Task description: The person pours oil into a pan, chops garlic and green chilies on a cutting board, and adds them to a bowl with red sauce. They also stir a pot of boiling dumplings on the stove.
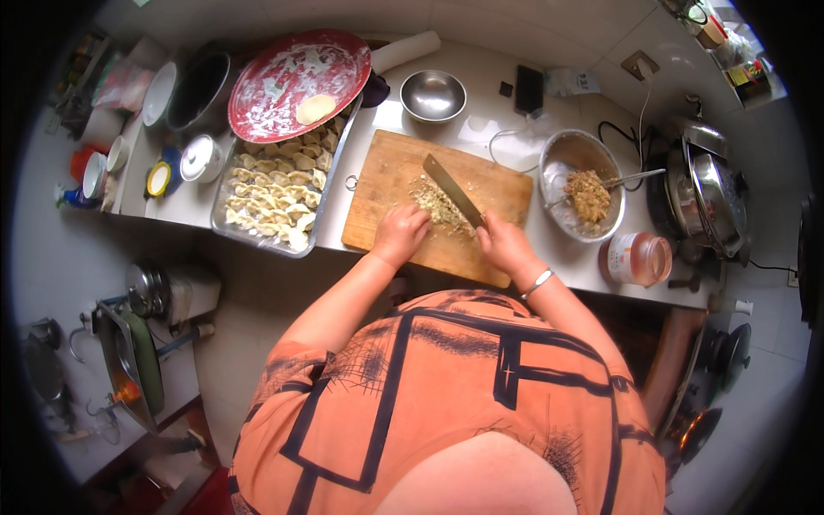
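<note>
My right hand [504, 244] is closed around the handle of a kitchen knife, whose dark blade [451, 186] slants up and left across a wooden cutting board [383, 168]. Along the blade's left side lies a pile of finely chopped pale green-white bits [436, 206]. My left hand [402, 232] rests on the board at the left edge of this pile, its fingers curled together; whether they pinch any bits is hidden. A silver bracelet [537, 283] circles my right wrist.
Left of the board, a clear tray [302, 250] holds rows of dumplings, partly under a floured red round tray [257, 94] with one wrapper. An empty steel bowl [433, 96] stands behind the board. To the right are a filling bowl [611, 225] with a spoon and a jar [635, 259].
</note>
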The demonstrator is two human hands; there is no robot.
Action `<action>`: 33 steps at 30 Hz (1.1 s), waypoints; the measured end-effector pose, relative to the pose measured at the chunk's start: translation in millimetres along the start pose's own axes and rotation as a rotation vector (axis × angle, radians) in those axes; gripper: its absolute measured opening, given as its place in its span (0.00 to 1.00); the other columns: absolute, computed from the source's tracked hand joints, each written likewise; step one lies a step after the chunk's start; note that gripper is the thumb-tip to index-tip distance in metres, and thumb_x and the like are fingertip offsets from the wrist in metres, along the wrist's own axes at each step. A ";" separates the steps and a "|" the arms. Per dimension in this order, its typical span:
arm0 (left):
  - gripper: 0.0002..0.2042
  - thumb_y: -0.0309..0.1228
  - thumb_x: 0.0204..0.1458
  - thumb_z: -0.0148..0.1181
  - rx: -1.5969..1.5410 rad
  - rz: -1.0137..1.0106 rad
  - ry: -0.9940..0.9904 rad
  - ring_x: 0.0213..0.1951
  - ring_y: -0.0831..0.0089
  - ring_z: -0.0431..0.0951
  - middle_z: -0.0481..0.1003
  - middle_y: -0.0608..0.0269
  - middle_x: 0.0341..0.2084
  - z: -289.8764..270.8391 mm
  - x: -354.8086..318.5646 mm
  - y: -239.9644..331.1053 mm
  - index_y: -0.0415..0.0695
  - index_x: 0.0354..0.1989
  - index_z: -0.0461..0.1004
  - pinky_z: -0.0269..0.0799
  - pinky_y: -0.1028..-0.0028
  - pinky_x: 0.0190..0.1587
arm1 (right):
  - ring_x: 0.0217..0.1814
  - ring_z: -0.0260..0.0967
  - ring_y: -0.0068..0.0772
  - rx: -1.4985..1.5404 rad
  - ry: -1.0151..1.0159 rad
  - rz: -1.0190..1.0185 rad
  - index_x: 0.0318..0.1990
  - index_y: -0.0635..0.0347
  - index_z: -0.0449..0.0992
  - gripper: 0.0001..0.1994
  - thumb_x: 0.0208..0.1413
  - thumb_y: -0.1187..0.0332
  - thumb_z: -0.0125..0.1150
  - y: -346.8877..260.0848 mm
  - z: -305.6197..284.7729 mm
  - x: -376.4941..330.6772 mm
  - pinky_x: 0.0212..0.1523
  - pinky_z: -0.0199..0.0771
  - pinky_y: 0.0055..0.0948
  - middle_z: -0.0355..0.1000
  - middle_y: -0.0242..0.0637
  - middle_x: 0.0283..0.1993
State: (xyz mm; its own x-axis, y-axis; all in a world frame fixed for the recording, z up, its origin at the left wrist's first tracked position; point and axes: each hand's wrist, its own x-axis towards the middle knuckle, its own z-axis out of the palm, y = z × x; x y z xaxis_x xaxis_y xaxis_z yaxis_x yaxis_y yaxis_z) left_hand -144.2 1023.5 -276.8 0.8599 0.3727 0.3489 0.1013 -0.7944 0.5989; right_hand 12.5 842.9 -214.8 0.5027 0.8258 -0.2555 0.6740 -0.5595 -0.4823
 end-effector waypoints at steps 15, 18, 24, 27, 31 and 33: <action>0.05 0.29 0.48 0.62 -0.065 -0.144 -0.013 0.31 0.59 0.75 0.74 0.61 0.28 -12.0 1.8 -5.6 0.47 0.33 0.77 0.72 0.65 0.33 | 0.32 0.71 0.60 -0.005 -0.066 -0.044 0.43 0.58 0.63 0.12 0.58 0.62 0.53 -11.7 -5.3 6.0 0.34 0.70 0.53 0.73 0.53 0.28; 0.04 0.29 0.48 0.62 -0.064 -0.170 0.026 0.31 0.59 0.75 0.74 0.60 0.27 -17.1 -8.1 -3.7 0.47 0.33 0.77 0.72 0.65 0.33 | 0.32 0.71 0.59 -0.032 -0.048 -0.088 0.42 0.57 0.64 0.11 0.58 0.62 0.53 -17.0 -8.0 7.8 0.33 0.70 0.53 0.73 0.52 0.28; 0.04 0.29 0.47 0.62 -0.093 -0.146 -0.021 0.32 0.57 0.75 0.74 0.60 0.28 -17.1 -16.8 6.0 0.48 0.31 0.77 0.72 0.62 0.35 | 0.32 0.72 0.59 0.070 0.104 -0.048 0.41 0.57 0.65 0.10 0.58 0.62 0.53 2.4 -17.7 -1.2 0.33 0.72 0.51 0.74 0.51 0.29; 0.06 0.29 0.47 0.62 -0.117 0.089 -0.075 0.36 0.61 0.75 0.75 0.64 0.31 5.4 -4.1 22.5 0.48 0.35 0.77 0.70 0.65 0.39 | 0.32 0.72 0.60 0.023 0.138 0.038 0.41 0.58 0.65 0.10 0.58 0.63 0.54 15.9 -18.1 -3.2 0.33 0.71 0.52 0.74 0.52 0.30; 0.07 0.30 0.45 0.61 -0.027 0.341 -0.181 0.42 0.65 0.72 0.73 0.66 0.36 48.4 24.0 43.5 0.50 0.35 0.76 0.66 0.66 0.46 | 0.32 0.72 0.61 -0.065 0.128 0.092 0.41 0.58 0.64 0.11 0.57 0.63 0.54 24.0 -14.5 -3.7 0.33 0.71 0.53 0.74 0.52 0.30; 0.07 0.30 0.44 0.60 0.021 0.388 -0.271 0.44 0.66 0.71 0.72 0.66 0.37 57.2 32.7 39.3 0.50 0.34 0.75 0.64 0.66 0.47 | 0.32 0.72 0.61 -0.087 0.118 0.120 0.41 0.58 0.64 0.11 0.57 0.64 0.54 23.1 -11.1 -5.6 0.33 0.71 0.53 0.74 0.52 0.30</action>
State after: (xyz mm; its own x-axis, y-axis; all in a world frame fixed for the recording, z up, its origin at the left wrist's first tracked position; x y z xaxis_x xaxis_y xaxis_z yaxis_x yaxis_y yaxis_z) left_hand -83.5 977.0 -283.1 0.9353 -0.0901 0.3423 -0.2460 -0.8608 0.4456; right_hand 31.3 824.7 -215.2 0.6391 0.7414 -0.2046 0.6466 -0.6620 -0.3789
